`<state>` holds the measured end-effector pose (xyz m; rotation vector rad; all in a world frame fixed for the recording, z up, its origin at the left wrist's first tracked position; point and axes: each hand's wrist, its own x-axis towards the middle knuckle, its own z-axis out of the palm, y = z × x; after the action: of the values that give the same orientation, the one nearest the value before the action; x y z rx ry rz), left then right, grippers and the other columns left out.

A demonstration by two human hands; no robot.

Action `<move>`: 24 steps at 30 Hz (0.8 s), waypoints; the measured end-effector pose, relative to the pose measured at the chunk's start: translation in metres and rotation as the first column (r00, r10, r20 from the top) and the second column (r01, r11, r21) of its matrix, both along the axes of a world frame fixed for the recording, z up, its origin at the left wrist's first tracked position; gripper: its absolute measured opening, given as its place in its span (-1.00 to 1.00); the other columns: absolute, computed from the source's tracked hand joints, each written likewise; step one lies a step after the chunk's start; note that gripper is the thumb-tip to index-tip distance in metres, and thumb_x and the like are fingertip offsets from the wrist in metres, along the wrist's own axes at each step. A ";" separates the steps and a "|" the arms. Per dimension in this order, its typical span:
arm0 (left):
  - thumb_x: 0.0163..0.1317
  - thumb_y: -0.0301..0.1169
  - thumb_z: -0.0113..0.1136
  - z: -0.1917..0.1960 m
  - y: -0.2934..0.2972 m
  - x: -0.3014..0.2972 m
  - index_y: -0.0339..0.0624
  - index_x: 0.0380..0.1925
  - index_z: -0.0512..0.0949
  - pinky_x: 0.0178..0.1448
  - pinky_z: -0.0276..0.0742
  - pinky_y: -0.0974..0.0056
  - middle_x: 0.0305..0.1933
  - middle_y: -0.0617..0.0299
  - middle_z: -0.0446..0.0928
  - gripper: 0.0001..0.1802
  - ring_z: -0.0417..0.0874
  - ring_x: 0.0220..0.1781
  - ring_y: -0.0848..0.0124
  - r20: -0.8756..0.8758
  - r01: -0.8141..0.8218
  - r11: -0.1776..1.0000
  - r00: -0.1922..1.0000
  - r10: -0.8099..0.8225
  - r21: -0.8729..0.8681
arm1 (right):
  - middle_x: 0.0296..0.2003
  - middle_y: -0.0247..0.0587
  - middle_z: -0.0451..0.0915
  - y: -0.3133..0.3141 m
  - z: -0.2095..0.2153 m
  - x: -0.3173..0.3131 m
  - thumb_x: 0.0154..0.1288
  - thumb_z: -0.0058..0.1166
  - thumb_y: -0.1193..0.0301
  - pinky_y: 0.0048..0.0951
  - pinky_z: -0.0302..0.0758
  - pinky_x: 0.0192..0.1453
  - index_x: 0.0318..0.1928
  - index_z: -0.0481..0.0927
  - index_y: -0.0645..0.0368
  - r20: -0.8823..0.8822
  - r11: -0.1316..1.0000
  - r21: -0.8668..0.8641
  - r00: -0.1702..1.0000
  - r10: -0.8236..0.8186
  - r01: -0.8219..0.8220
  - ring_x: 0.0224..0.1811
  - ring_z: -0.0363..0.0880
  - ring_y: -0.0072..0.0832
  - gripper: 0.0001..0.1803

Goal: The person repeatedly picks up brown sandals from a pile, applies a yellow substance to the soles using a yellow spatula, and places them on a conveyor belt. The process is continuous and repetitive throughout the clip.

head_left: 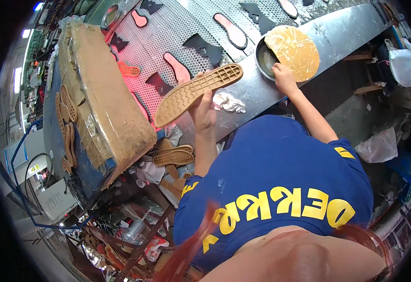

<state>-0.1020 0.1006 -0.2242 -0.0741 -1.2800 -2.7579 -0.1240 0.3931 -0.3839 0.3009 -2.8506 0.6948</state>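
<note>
My left hand (205, 112) grips a tan shoe sole (197, 94) around its middle. The sole tilts up to the right, its grid-patterned face toward me. On the metal ledge, my right hand (284, 77) is closed at the rim of a dark round pan (265, 58). A round tan disc (295, 52), smeared with whitish streaks, covers part of the pan. The right fingertips reach over the pan beside the disc's edge; what they hold, if anything, is hidden. A crumpled white cloth (229, 102) lies on the ledge between my hands.
Beyond the metal ledge (341, 35), a honeycomb-mesh belt (158, 42) carries pink insoles (177, 68) and black cut pieces (204, 48). At left stands a worn cardboard box (107, 89), with more soles (68, 127) beside it. Other soles (173, 155) lie below my left arm.
</note>
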 end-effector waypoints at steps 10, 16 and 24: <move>0.03 -0.68 0.31 -0.022 -0.008 -0.001 -0.15 0.24 0.08 0.38 0.38 0.06 0.27 -0.17 0.34 -0.19 0.41 0.34 0.11 -0.387 -0.286 0.824 0.918 0.089 -0.489 | -0.16 -0.33 0.60 -0.003 0.032 0.008 0.43 0.05 0.36 -0.55 0.47 -0.12 -0.03 0.59 0.21 0.326 0.257 -0.912 0.945 -0.015 0.319 -0.22 0.56 -0.60 -0.78; 0.07 -0.50 0.34 0.023 -0.003 0.007 -0.15 0.21 0.25 0.45 0.13 0.24 0.26 0.11 0.45 -0.31 0.43 0.33 0.37 -0.439 -0.367 0.593 0.898 0.026 -0.717 | -0.17 -0.16 0.60 -0.056 0.172 0.022 0.43 0.08 0.23 -0.44 0.48 0.00 -0.09 0.57 0.25 -0.315 0.549 -0.821 0.925 -0.211 -0.155 -0.14 0.57 -0.43 -0.69; 0.27 -0.12 0.14 0.053 0.004 0.017 0.29 0.25 0.43 0.45 -0.01 0.29 0.33 0.54 0.40 -0.49 0.24 0.41 0.63 -0.259 -0.257 0.033 0.960 -0.103 -0.966 | -0.17 -0.10 0.59 -0.085 0.200 0.028 0.21 0.30 0.33 -0.37 0.54 -0.11 -0.17 0.64 0.25 -0.470 0.781 -0.564 0.882 -0.037 -0.268 -0.15 0.61 -0.28 -0.73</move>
<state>-0.0847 0.1048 -0.1708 -0.4278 -2.6842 -1.0008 -0.0959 0.3077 -0.1843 0.4644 -2.0230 1.3307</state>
